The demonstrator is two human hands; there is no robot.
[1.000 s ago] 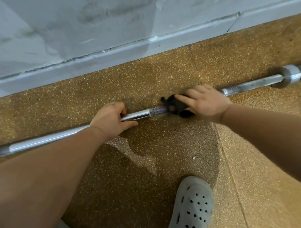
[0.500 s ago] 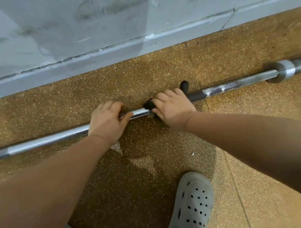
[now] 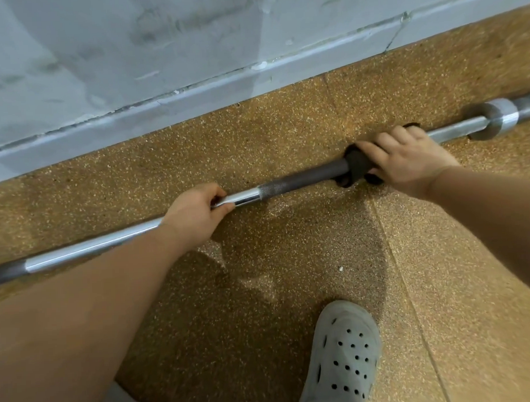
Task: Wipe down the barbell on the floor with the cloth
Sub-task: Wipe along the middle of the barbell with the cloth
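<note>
Curled fingers and thumb of the left hand point(image 3: 195, 216) clasp the smooth chrome stretch of the barbell point(image 3: 302, 181), which lies on the speckled brown rubber floor point(image 3: 261, 291). The barbell runs alongside the grey baseboard point(image 3: 194, 95) of a mottled grey wall point(image 3: 102, 41). At the far left edge of the view its shaft turns darker. Just right of the left hand the chrome gives way to a knurled section, darker toward the right.

Farther right, a black cloth point(image 3: 357, 164) is wrapped around the shaft, and the right hand point(image 3: 406, 159) grips it from above, fingers folded over the cloth and bar together. Bits of cloth show above and below the hand. Beyond this hand the bare shaft goes on to a thick steel collar point(image 3: 495, 119) and the start of the sleeve at the right edge.

Near the bottom, between the two forearms, a grey perforated clog point(image 3: 344, 357) stands on the floor. Part of a second shoe point(image 3: 117, 401) shows under the left forearm.
</note>
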